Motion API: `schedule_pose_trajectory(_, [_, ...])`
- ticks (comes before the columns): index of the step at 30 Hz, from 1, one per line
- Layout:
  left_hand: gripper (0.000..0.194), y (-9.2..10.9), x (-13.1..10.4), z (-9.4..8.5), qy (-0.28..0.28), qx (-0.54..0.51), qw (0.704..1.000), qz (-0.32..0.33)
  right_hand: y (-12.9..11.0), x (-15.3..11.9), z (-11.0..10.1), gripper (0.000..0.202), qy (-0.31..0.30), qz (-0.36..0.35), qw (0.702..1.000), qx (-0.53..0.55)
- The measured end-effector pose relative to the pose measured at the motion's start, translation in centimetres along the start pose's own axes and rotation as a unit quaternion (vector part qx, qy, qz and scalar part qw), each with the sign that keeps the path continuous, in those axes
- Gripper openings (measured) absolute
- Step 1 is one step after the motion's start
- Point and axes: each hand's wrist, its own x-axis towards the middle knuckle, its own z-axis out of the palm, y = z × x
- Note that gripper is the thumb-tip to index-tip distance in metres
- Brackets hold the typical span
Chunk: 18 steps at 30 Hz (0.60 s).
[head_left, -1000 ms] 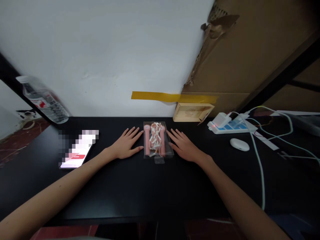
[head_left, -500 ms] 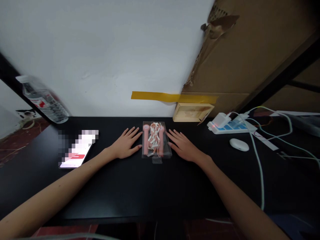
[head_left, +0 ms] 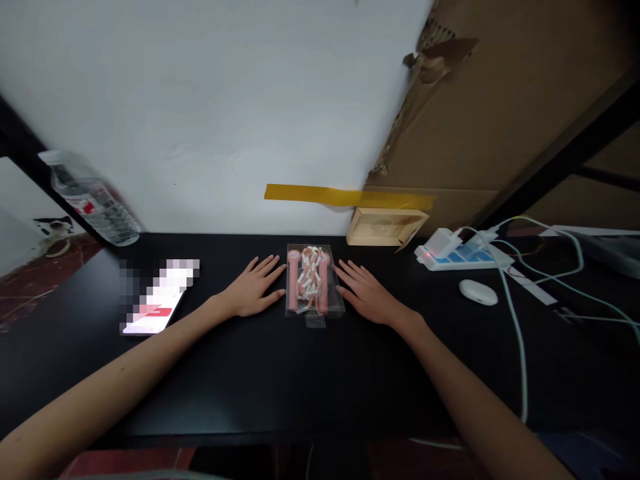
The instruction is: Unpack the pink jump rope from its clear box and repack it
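Note:
A clear plastic package point(head_left: 315, 321) lies flat on the black table point(head_left: 300, 387) between my hands. Inside it is a jump rope point(head_left: 311, 275) with two pink handles and a bundled cord of white and pink-brown segments. My left hand point(head_left: 254, 288) rests palm down on the tabletop just left of the package, fingers spread. On the other side, my right hand point(head_left: 369, 293) also lies flat with its fingers apart, their tips close to the package's right edge. Neither hand holds anything. Whether the fingertips touch the package I cannot tell.
A lit phone point(head_left: 159, 300) lies left of my left forearm, and a plastic bottle point(head_left: 95, 203) stands behind it. To the right are a white power strip point(head_left: 463, 257) with chargers and cables, and a white earbud case point(head_left: 479, 292). A shallow wooden box point(head_left: 387, 225) leans at the back.
The camera view has shifted very slightly. Both hands and the packaged jump rope stay in the same places on the table.

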Motion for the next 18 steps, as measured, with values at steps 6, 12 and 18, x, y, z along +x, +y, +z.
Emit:
schedule_pose_trajectory(6, [0.066,-0.1,0.0,0.1,-0.003,-0.004,1.0,0.0,0.1,0.0,0.1,0.066,-0.002,-0.001,1.0,-0.002])
schedule_pose_trajectory(12, [0.06,-0.5,0.1,0.2,-0.012,-0.013,1.0,0.0,-0.6,0.0,-0.6,0.079,-0.027,0.016,0.999,0.006])
schedule_pose_trajectory(18, [0.066,-0.6,0.3,-0.5,-0.027,-0.093,0.994,-0.043,-1.1,0.0,-1.0,0.085,-0.016,0.023,0.999,0.015])
